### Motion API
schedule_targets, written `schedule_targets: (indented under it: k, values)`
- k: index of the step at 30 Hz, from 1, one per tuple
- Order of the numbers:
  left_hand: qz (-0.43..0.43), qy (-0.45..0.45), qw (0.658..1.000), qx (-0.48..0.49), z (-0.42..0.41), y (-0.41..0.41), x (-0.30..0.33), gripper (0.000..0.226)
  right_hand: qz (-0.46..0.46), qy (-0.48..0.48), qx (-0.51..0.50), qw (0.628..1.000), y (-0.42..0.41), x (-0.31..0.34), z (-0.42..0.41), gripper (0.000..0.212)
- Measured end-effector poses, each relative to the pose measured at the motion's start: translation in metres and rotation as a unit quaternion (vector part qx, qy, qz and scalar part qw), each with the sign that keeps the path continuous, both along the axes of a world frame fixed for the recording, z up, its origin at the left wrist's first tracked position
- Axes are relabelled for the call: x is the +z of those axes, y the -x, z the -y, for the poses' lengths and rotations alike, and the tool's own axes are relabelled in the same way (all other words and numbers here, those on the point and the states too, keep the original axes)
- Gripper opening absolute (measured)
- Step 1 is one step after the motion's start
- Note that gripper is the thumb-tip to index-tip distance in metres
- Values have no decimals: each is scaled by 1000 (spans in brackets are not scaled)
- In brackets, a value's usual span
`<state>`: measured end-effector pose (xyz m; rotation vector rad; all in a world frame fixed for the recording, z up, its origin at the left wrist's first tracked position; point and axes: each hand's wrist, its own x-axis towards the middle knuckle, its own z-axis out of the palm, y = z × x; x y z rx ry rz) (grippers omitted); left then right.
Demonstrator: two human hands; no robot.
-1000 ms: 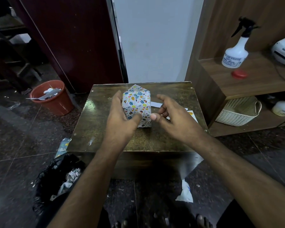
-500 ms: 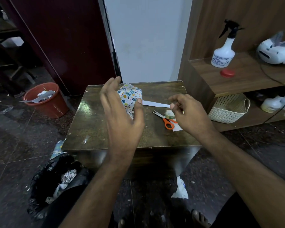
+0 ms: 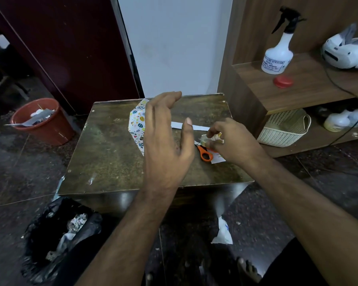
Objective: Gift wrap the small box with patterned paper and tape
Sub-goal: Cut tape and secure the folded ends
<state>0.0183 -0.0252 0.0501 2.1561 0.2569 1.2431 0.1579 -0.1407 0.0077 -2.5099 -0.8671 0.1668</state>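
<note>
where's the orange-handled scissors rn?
Head view: orange-handled scissors lie on the dark wooden table, right of centre, between the open left hand and the right hand.

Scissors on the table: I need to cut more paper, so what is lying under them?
A white paper scrap lies under the orange-handled scissors. The right hand, gripping the tape roll, covers the blades and whatever lies beneath them.

We see wrapped box [image 3: 137, 124], white patterned paper, upright mid-table, partly hidden; clear tape roll [image 3: 205, 139] near right.
</note>
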Motion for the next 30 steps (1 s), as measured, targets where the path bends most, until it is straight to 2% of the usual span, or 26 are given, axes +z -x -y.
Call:
schedule_targets:
  k: [5,8,12,14,17,19,23,30]
  values:
    - [5,-22,999,-46,-2,-2,-6,35,27,81,20,996,0,-3,-10,26]
    - [-16,-28,997,-71,-1,-1,-7,32,32,75,14,997,0,-3,-11,23]
    - [-35,-19,996,-80,-2,0,-8,34,2,-82,-12,997,4,5,-7,15]
    - [-39,16,995,-92,-1,0,-9,38,-53,-182,-26,981,11,14,-3,14]
    - [-52,109,985,-123,5,1,-9,58,-190,-311,-7,931,22,26,3,13]
    - [-60,131,980,-134,9,2,-9,70,-278,-373,11,885,33,37,10,17]
    - [-84,110,982,-129,16,1,-11,77,-342,-426,24,837,48,49,19,31]
    - [-61,96,989,-99,11,-2,-15,69,-372,-423,50,825,43,46,19,26]
